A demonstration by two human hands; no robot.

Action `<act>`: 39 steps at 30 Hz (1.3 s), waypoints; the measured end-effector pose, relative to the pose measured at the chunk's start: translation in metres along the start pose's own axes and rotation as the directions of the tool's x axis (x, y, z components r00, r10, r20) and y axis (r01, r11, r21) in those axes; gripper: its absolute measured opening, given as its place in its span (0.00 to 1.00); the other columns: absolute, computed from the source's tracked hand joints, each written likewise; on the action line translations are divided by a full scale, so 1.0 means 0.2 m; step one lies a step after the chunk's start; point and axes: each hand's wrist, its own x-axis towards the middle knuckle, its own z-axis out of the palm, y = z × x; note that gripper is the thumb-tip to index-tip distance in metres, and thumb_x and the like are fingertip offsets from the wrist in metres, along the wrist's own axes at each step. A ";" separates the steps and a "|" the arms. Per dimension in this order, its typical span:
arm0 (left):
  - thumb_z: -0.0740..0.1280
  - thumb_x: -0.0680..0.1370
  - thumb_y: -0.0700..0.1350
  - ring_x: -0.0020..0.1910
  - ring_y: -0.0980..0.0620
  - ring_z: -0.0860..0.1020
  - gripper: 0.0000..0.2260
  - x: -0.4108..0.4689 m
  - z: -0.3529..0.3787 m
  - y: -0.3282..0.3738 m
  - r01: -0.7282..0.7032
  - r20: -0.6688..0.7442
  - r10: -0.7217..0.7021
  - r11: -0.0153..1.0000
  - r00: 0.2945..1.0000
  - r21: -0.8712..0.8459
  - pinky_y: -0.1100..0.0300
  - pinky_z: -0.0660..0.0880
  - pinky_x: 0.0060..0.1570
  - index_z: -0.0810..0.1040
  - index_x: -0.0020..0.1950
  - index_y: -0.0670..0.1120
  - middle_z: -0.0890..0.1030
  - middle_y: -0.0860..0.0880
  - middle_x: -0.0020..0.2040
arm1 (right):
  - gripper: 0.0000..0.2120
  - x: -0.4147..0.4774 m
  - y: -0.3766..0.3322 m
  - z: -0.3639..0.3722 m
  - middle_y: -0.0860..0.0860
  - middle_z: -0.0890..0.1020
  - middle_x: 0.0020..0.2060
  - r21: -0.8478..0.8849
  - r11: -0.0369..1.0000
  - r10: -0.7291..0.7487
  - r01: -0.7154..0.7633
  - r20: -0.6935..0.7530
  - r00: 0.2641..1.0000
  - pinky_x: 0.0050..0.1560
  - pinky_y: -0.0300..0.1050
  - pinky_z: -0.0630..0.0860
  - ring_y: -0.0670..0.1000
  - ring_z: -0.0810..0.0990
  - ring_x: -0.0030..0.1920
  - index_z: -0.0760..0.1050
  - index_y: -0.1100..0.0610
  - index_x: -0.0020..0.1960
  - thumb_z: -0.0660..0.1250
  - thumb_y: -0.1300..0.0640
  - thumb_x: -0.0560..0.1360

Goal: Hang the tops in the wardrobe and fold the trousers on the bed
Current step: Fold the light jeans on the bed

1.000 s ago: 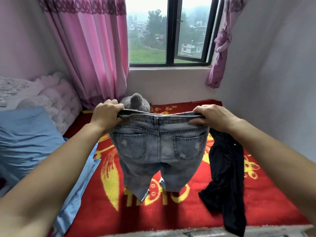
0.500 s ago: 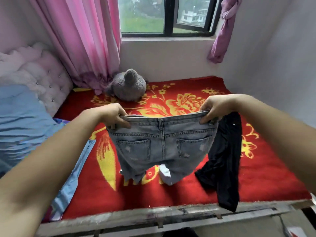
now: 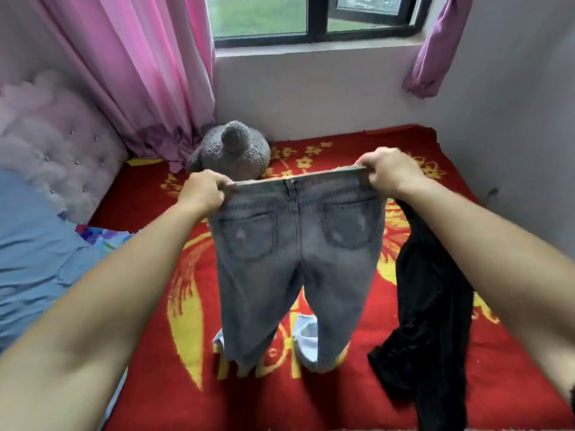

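No words or numbers can be read here. Near the front edge of the red blanket (image 3: 342,402) there are some big yellow marks (image 3: 224,370) that look like letters. The jeans (image 3: 295,259) hang in front and hide most of them, so I cannot tell what they say. The jeans show no tag or brand name that can be read.
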 end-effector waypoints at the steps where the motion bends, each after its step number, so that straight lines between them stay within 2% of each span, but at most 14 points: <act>1: 0.66 0.75 0.37 0.56 0.43 0.81 0.14 0.08 -0.09 0.06 -0.045 -0.158 0.037 0.998 0.987 -0.049 0.56 0.74 0.53 0.85 0.55 0.48 0.85 0.41 0.53 | 0.19 0.06 0.00 -0.09 0.57 0.78 0.59 0.060 0.998 -0.007 0.016 -0.150 0.989 0.57 0.53 0.75 0.62 0.77 0.60 0.79 0.49 0.63 0.61 0.62 0.76; 4: 0.63 0.78 0.37 0.57 0.43 0.80 0.13 0.23 -0.43 0.25 -0.222 -0.486 0.141 0.969 0.862 -0.111 0.56 0.72 0.56 0.84 0.57 0.43 0.84 0.39 0.55 | 0.18 0.18 -0.04 -0.37 0.61 0.75 0.60 0.108 0.989 -0.039 0.105 -0.494 0.869 0.56 0.58 0.75 0.65 0.75 0.61 0.76 0.53 0.66 0.58 0.60 0.80; 6: 0.61 0.78 0.38 0.57 0.43 0.79 0.15 0.28 -0.65 0.34 -0.273 -0.616 0.176 0.960 0.768 -0.067 0.57 0.69 0.57 0.83 0.59 0.43 0.83 0.40 0.56 | 0.18 0.20 -0.07 -0.52 0.61 0.74 0.62 0.094 0.982 -0.066 0.164 -0.644 0.762 0.56 0.57 0.75 0.63 0.74 0.62 0.74 0.56 0.68 0.55 0.57 0.81; 9: 0.58 0.78 0.39 0.61 0.44 0.75 0.17 0.27 -0.84 0.39 -0.271 -0.691 0.184 0.962 0.699 -0.017 0.60 0.65 0.61 0.80 0.63 0.45 0.80 0.41 0.60 | 0.19 0.18 -0.12 -0.68 0.62 0.74 0.62 0.058 0.976 -0.097 0.211 -0.749 0.655 0.56 0.52 0.73 0.60 0.73 0.64 0.73 0.60 0.68 0.54 0.57 0.82; 13: 0.58 0.77 0.37 0.62 0.43 0.73 0.17 0.17 -0.82 0.35 -0.281 -0.708 0.196 0.960 0.678 -0.003 0.60 0.63 0.60 0.79 0.63 0.43 0.79 0.41 0.61 | 0.18 0.08 -0.11 -0.67 0.64 0.74 0.62 -0.009 0.976 -0.147 0.216 -0.759 0.634 0.54 0.54 0.74 0.62 0.73 0.63 0.73 0.62 0.68 0.55 0.58 0.82; 16: 0.61 0.76 0.36 0.61 0.38 0.73 0.16 0.05 -0.61 0.22 -0.311 -0.633 0.250 0.950 0.733 0.015 0.54 0.65 0.61 0.80 0.61 0.40 0.80 0.37 0.58 | 0.18 -0.04 -0.09 -0.48 0.63 0.73 0.61 -0.017 0.978 -0.163 0.207 -0.681 0.714 0.53 0.59 0.76 0.64 0.73 0.62 0.73 0.60 0.68 0.57 0.58 0.80; 20: 0.65 0.76 0.36 0.62 0.39 0.74 0.13 -0.20 -0.11 -0.02 -0.307 -0.456 0.261 0.951 0.851 -0.027 0.51 0.70 0.62 0.83 0.58 0.43 0.81 0.41 0.54 | 0.16 -0.29 -0.01 0.02 0.57 0.76 0.55 -0.048 0.982 -0.179 0.182 -0.531 0.828 0.41 0.57 0.78 0.62 0.75 0.57 0.77 0.55 0.64 0.62 0.55 0.78; 23: 0.67 0.76 0.40 0.60 0.42 0.75 0.12 -0.43 0.38 -0.21 -0.176 -0.212 0.171 0.984 0.962 -0.001 0.49 0.76 0.52 0.84 0.58 0.49 0.81 0.46 0.54 | 0.12 -0.50 0.08 0.52 0.59 0.79 0.51 -0.068 0.983 -0.182 0.169 -0.280 0.943 0.36 0.57 0.79 0.64 0.79 0.52 0.81 0.57 0.60 0.68 0.59 0.78; 25: 0.66 0.78 0.43 0.62 0.46 0.73 0.13 -0.61 0.71 -0.32 -0.103 0.033 0.100 0.988 0.994 0.112 0.51 0.74 0.48 0.82 0.60 0.54 0.80 0.50 0.57 | 0.11 -0.65 0.12 0.87 0.58 0.80 0.51 -0.083 0.985 -0.154 0.150 -0.045 0.987 0.38 0.54 0.77 0.63 0.79 0.52 0.81 0.56 0.60 0.68 0.60 0.78; 27: 0.62 0.79 0.41 0.64 0.48 0.72 0.17 -0.80 1.01 -0.42 -0.095 0.291 0.019 0.964 0.957 0.249 0.53 0.74 0.49 0.79 0.63 0.57 0.77 0.51 0.60 | 0.13 -0.81 0.14 1.19 0.54 0.78 0.54 -0.121 0.984 -0.112 0.134 0.177 0.978 0.42 0.49 0.74 0.59 0.77 0.56 0.78 0.52 0.63 0.65 0.58 0.79; 29: 0.61 0.79 0.39 0.63 0.48 0.73 0.18 -0.98 1.25 -0.50 -0.097 0.430 -0.047 0.946 0.901 0.308 0.53 0.76 0.50 0.79 0.63 0.57 0.77 0.50 0.59 | 0.16 -0.96 0.15 1.46 0.51 0.76 0.57 -0.142 0.982 -0.074 0.127 0.327 0.942 0.46 0.47 0.73 0.56 0.74 0.59 0.75 0.49 0.66 0.62 0.57 0.80; 33: 0.59 0.80 0.40 0.61 0.46 0.75 0.17 -1.29 1.53 -0.61 -0.082 0.542 -0.137 0.929 0.829 0.362 0.53 0.73 0.45 0.78 0.63 0.57 0.78 0.48 0.57 | 0.18 -1.24 0.13 1.80 0.51 0.75 0.58 -0.173 0.973 -0.040 0.151 0.520 0.853 0.46 0.47 0.70 0.56 0.74 0.60 0.73 0.49 0.68 0.60 0.57 0.80; 36: 0.59 0.78 0.36 0.58 0.45 0.76 0.18 -1.44 1.68 -0.70 -0.109 0.593 -0.159 0.914 0.790 0.391 0.55 0.68 0.38 0.76 0.63 0.54 0.79 0.48 0.55 | 0.17 -1.42 0.13 1.97 0.55 0.75 0.55 -0.175 0.975 -0.017 0.137 0.557 0.830 0.42 0.48 0.65 0.59 0.75 0.57 0.74 0.53 0.66 0.62 0.60 0.78; 39: 0.59 0.77 0.34 0.66 0.45 0.70 0.21 -1.57 1.84 -0.77 -0.092 0.659 -0.193 0.924 0.727 0.371 0.52 0.72 0.40 0.71 0.66 0.52 0.76 0.47 0.62 | 0.19 -1.58 0.14 2.14 0.57 0.75 0.55 -0.143 0.986 0.016 0.084 0.586 0.810 0.44 0.50 0.69 0.61 0.74 0.56 0.73 0.55 0.67 0.64 0.62 0.77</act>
